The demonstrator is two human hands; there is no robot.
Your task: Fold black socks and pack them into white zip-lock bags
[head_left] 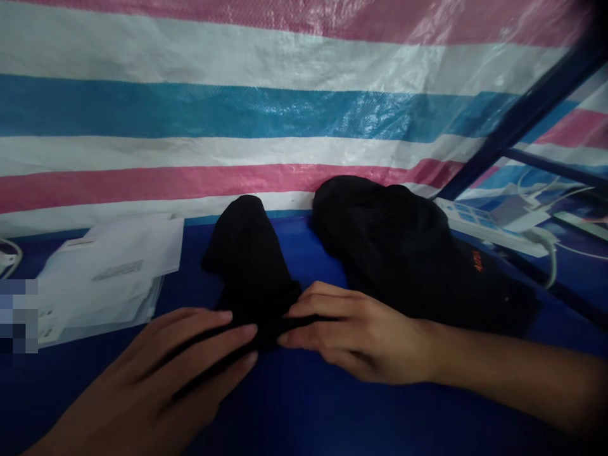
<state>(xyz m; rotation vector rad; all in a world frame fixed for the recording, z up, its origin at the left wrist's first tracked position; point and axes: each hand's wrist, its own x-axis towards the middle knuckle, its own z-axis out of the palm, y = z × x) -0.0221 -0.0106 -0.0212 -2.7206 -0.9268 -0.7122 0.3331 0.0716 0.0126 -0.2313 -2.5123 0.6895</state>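
1. Cloth (249, 253) lies on blue surface (323, 405), between papers (118, 253) and garment (394, 247)
2. Left hand (161, 373): fingers slightly parted at cloth's near end, grip unclear
3. Right hand (365, 329): fingers narrow, pinching cloth

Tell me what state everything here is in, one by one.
Black cloth: rumpled
Left hand: fingers outstretched
Right hand: fingertips at black cloth
Dark garment: heaped, creased
Papers: overlapping unevenly
Power strip: on or off, unclear
Striped sheet: upright, wrinkled

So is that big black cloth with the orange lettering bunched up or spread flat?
Bunched up: the black cloth with orange lettering lies in rounded, raised lumps on the blue surface.
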